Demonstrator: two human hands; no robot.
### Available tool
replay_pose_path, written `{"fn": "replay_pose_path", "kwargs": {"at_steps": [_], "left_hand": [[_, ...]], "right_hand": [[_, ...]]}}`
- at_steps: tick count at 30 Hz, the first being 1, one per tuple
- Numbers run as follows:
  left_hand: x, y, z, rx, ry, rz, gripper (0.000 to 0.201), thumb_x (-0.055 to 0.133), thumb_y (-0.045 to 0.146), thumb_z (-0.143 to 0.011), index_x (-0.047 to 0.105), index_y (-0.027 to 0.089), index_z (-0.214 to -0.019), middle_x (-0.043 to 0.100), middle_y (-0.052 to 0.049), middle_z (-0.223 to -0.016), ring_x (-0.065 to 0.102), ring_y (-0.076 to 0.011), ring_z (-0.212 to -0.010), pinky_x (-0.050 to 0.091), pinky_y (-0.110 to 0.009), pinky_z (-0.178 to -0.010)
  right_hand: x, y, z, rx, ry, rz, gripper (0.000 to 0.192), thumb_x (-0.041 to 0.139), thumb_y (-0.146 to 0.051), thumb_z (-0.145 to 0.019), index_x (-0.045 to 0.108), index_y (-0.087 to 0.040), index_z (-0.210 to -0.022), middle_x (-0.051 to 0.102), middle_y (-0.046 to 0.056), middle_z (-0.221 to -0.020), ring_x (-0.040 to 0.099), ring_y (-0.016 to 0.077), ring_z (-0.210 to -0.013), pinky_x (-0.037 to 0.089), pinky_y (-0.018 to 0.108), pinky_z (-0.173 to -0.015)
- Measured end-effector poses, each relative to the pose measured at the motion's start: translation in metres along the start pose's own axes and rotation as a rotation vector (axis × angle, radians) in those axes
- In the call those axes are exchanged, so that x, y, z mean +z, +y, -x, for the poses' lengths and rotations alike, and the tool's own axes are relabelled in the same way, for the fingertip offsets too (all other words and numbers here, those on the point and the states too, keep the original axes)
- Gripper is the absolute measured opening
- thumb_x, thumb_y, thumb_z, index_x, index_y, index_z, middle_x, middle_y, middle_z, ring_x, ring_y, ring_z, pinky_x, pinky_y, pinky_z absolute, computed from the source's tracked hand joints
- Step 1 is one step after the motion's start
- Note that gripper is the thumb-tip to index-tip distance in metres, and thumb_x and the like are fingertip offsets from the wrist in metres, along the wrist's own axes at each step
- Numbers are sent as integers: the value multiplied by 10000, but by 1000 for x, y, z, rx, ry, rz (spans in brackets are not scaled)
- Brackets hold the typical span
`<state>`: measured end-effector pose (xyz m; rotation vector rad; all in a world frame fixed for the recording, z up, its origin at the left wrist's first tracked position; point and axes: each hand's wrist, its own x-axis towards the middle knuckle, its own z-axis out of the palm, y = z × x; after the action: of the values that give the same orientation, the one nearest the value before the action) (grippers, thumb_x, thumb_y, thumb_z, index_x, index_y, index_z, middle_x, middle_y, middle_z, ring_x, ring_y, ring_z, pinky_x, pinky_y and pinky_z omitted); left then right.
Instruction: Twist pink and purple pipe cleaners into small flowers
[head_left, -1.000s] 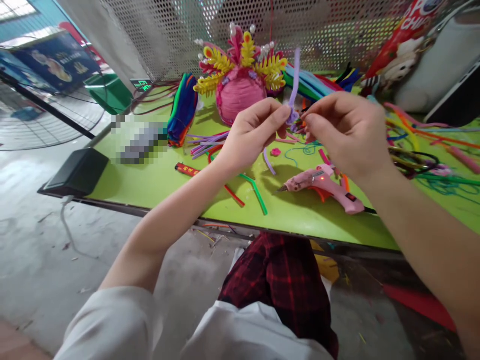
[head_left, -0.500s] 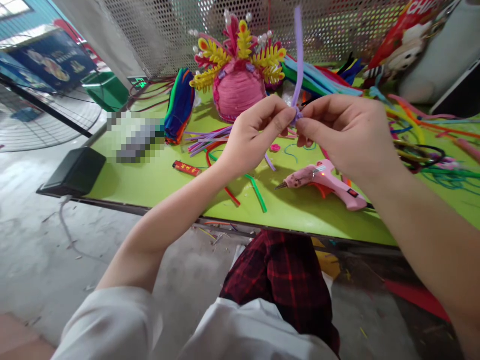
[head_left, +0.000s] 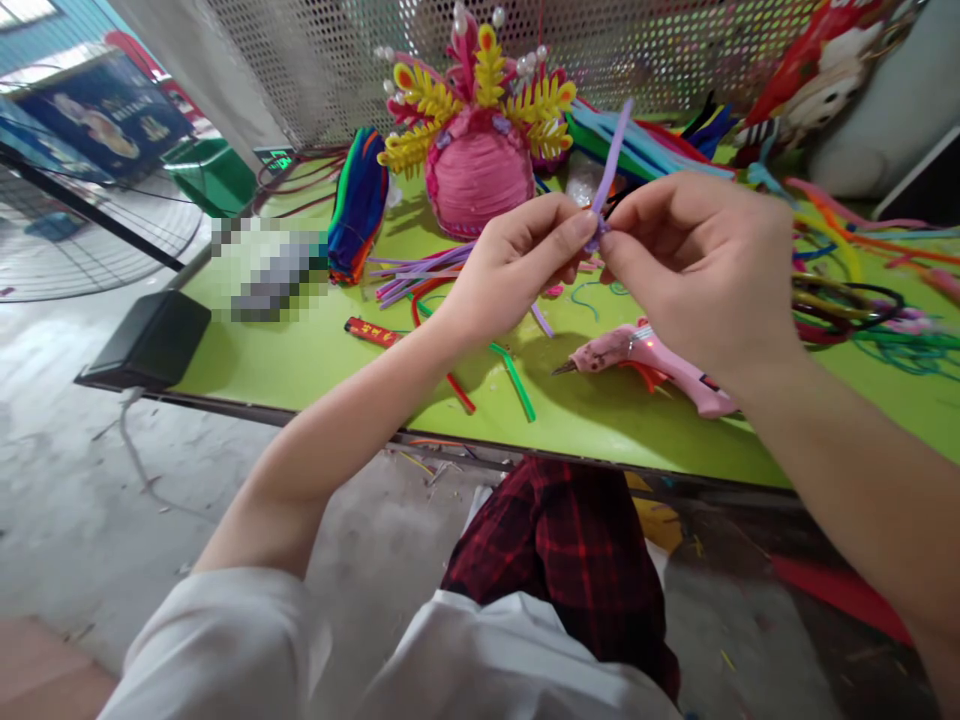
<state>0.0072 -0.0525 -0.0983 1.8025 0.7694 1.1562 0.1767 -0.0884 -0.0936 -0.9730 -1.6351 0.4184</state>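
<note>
A lilac pipe cleaner point(head_left: 613, 150) is pinched at its lower end between the left hand point(head_left: 510, 268) and the right hand point(head_left: 697, 268), held up in the air above the green table point(head_left: 315, 350). The left hand is closed on it with thumb and forefinger tips; the right hand is closed on the same spot from the other side, fingertips of both hands touching. The free end of the pipe cleaner is tilted up and to the right. A small twisted knot is seen at the pinch point, partly hidden by fingers.

On the table below the right hand a pink glue gun point(head_left: 645, 358) is laid on its side, nozzle pointing left. A green stick point(head_left: 516, 380) and a red stick point(head_left: 460, 390) are laid near the front edge. Behind the hands a pink crown-like ornament point(head_left: 476, 130) with yellow fronds is stood upright. A bundle of coloured pipe cleaners point(head_left: 358, 205) is seen left of it. A black box point(head_left: 154, 340) is sat at the table's left corner.
</note>
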Motion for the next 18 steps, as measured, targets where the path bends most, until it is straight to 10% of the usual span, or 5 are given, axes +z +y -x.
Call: {"fn": "replay_pose_path", "kwargs": {"at_steps": [7, 18], "left_hand": [[2, -13, 5, 324, 129, -312, 303, 553, 388, -1042, 596, 199, -809, 526, 23, -727, 564, -81, -713, 439, -216, -682], [7, -7, -1, 62, 79, -55, 290, 551, 265, -1043, 576, 187, -765, 498, 44, -627, 493, -35, -548, 459, -145, -567]], "right_hand": [[-1, 4, -10, 286, -124, -281, 156, 813, -226, -866, 735, -146, -757, 640, -71, -597, 587, 16, -533, 469, 142, -509], [2, 5, -1, -49, 7, 38, 115, 792, -265, -901, 736, -176, -855, 716, -23, -754, 649, 72, -665, 535, 243, -603]]}}
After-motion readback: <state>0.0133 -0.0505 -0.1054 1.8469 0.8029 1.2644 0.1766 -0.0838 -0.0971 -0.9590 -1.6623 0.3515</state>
